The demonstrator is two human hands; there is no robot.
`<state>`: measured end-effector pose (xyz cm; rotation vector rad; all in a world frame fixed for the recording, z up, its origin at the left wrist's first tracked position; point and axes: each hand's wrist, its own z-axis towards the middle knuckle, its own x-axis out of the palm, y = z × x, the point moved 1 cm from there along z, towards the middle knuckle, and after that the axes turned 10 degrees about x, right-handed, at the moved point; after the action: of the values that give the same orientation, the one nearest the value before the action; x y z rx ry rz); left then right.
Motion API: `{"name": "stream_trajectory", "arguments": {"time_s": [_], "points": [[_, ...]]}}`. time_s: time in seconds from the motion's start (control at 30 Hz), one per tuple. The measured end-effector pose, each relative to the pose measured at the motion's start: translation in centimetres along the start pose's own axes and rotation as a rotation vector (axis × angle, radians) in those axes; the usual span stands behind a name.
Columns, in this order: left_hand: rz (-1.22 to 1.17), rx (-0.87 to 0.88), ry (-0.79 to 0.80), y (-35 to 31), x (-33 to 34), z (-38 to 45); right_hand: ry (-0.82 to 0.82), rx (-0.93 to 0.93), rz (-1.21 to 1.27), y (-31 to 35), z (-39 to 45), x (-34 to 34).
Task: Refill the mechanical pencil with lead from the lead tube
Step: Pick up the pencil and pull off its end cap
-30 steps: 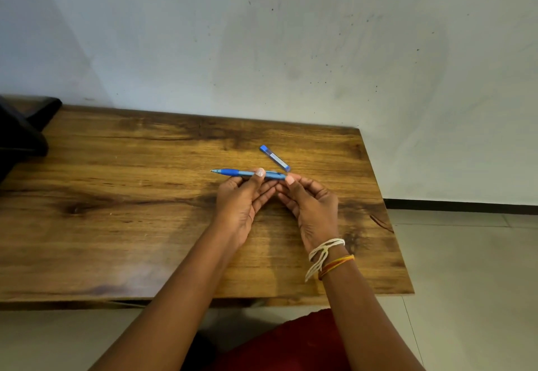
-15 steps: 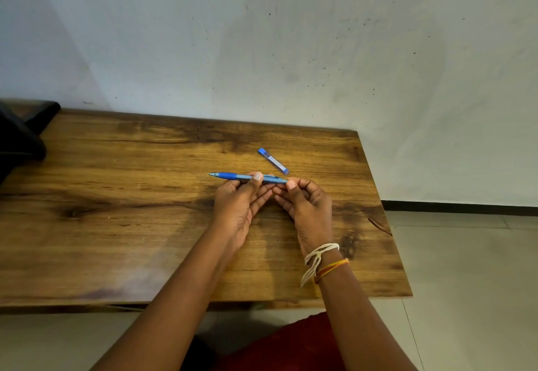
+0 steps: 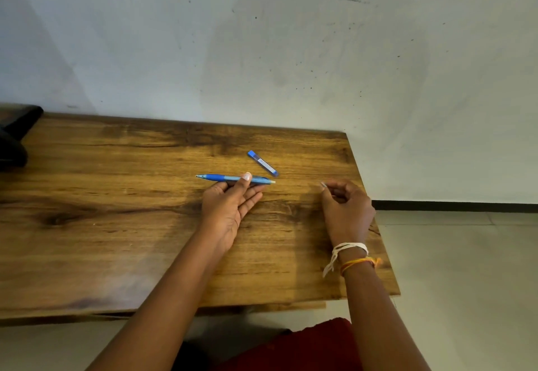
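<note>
On the wooden table (image 3: 116, 225), the left hand (image 3: 230, 207) grips the blue mechanical pencil (image 3: 233, 178) level between thumb and fingers, tip pointing left. Well to its right, the right hand (image 3: 346, 210) pinches a small pale piece (image 3: 322, 184), too small to identify. Just beyond the pencil lies the lead tube (image 3: 263, 163).

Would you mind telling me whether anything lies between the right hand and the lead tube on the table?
Nothing visible does. The lead tube lies alone on bare table, with open wood between it and the right hand. The pencil, in the left hand, sits off that path.
</note>
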<state>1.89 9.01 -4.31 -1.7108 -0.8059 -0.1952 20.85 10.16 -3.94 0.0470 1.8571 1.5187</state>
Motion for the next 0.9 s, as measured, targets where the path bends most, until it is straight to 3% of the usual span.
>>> {"name": "stream_trajectory", "arguments": {"time_s": [0.27,0.57,0.67,0.77,0.9], "points": [[0.014,-0.005,-0.016,-0.1,-0.1,0.2,0.054,0.041,-0.171,-0.7,0.6,-0.1],[-0.006,-0.012,-0.035,-0.4,-0.4,0.4,0.102,0.050,-0.139,-0.4,0.4,-0.1],[-0.009,-0.010,-0.033,-0.4,-0.5,0.4,0.052,0.064,-0.094,-0.1,-0.1,-0.1],[-0.007,-0.004,-0.034,-0.5,-0.5,0.3,-0.044,-0.087,-0.041,0.9,-1.9,0.9],[-0.002,0.012,-0.016,-0.6,-0.6,0.4,0.172,-0.224,0.048,2.3,-4.5,3.7]]}}
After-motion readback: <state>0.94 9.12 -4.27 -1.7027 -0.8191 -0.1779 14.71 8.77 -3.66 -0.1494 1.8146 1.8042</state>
